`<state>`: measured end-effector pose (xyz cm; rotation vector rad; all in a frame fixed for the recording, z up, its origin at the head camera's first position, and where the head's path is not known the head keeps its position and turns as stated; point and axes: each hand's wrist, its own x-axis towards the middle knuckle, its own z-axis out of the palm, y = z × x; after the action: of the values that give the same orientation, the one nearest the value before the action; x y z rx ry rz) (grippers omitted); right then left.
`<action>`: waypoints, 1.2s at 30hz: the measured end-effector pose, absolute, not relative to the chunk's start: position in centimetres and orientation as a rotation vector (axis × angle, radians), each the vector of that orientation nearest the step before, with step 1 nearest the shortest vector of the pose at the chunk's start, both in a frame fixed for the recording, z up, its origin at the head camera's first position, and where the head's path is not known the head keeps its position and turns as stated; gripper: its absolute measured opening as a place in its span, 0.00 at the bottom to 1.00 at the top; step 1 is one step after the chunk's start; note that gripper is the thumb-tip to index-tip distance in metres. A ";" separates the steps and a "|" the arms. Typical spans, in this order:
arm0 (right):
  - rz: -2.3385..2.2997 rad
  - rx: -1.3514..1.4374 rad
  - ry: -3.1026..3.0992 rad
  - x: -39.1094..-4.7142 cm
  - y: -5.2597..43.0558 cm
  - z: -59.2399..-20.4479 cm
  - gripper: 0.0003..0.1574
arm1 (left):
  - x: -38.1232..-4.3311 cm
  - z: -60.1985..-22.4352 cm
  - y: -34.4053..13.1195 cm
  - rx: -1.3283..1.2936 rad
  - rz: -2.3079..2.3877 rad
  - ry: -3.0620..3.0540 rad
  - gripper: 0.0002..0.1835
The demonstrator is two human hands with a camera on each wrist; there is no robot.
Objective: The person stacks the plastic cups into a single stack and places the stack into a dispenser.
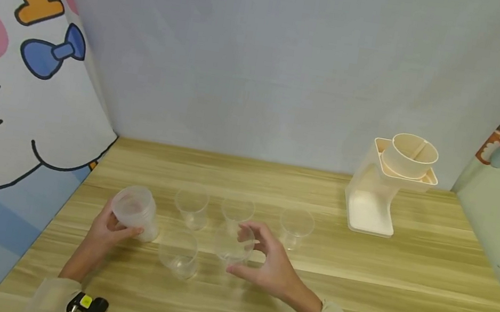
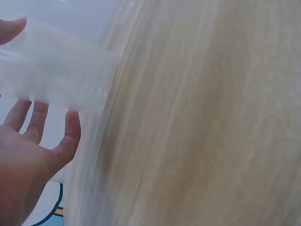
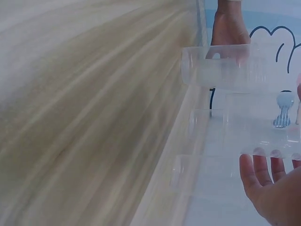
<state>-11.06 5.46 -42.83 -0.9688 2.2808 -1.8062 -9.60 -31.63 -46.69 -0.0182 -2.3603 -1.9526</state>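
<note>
A stack of clear plastic cups [image 1: 133, 206] stands at the left of the table, and my left hand [image 1: 105, 231] grips its side with the thumb in front. The left wrist view has the same stack [image 2: 56, 66] lying across thumb and fingertips of the left hand [image 2: 28, 146]. My right hand [image 1: 269, 267] holds a single clear plastic cup [image 1: 232, 245] between thumb and fingers, mouth up. In the right wrist view, fingertips of the right hand [image 3: 277, 193] meet the wall of that cup [image 3: 258, 125]. Just left of it is another clear cup [image 1: 178, 253].
Behind the hands, a row of clear cups stands upright: a left one [image 1: 191, 206], a middle one [image 1: 238, 208] and a right one [image 1: 296, 227]. A cream dripper stand [image 1: 372, 196] with a round cup-like top is at the back right of the wooden table [image 1: 402, 308].
</note>
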 end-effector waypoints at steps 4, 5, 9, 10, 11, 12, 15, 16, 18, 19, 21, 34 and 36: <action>-1.827 -0.972 2.266 -11.3 5.2 -42.2 0.43 | -9.6 -46.6 -31.6 -0.017 -1.943 -2.374 0.44; -1.828 -0.975 2.265 -11.4 5.1 -42.0 0.43 | -9.6 -46.6 -31.6 -0.014 -1.941 -2.376 0.45; -1.824 -0.976 2.259 -11.6 4.7 -41.3 0.44 | -9.6 -46.6 -31.6 -0.007 -1.931 -2.378 0.45; -1.819 -0.977 2.260 -11.6 4.6 -41.2 0.44 | -9.6 -46.6 -31.6 -0.005 -1.933 -2.375 0.45; -1.819 -0.978 2.256 -11.6 4.5 -41.0 0.44 | -9.6 -46.6 -31.6 -0.005 -1.934 -2.374 0.45; -1.816 -0.976 2.253 -11.7 4.4 -40.9 0.44 | -9.6 -46.6 -31.6 -0.005 -1.938 -2.372 0.45; -1.811 -0.979 2.249 -11.8 4.1 -40.5 0.45 | -9.6 -46.6 -31.5 -0.006 -1.946 -2.370 0.45; -1.809 -0.981 2.249 -11.8 4.0 -40.4 0.45 | -9.6 -46.6 -31.5 -0.006 -1.949 -2.369 0.45; -1.803 -0.988 2.256 -11.9 3.8 -40.3 0.45 | -9.6 -46.5 -31.5 -0.007 -1.948 -2.372 0.45; -1.801 -0.994 2.262 -12.0 3.8 -40.2 0.45 | -9.6 -46.5 -31.5 -0.008 -1.946 -2.374 0.45; -1.798 -1.013 2.268 -12.1 3.6 -40.1 0.46 | -9.6 -46.4 -31.5 -0.010 -1.943 -2.378 0.44; -1.813 -1.076 2.256 -12.4 2.1 -38.6 0.44 | -9.7 -46.7 -31.7 -0.017 -1.945 -2.368 0.45; -1.807 -1.082 2.259 -12.7 1.9 -38.9 0.44 | -9.7 -46.7 -31.8 -0.015 -1.942 -2.376 0.45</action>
<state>-12.66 1.88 -38.86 -1.0821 2.2592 -1.8067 -9.71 -31.77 -46.73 -0.0153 -2.3758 -1.9419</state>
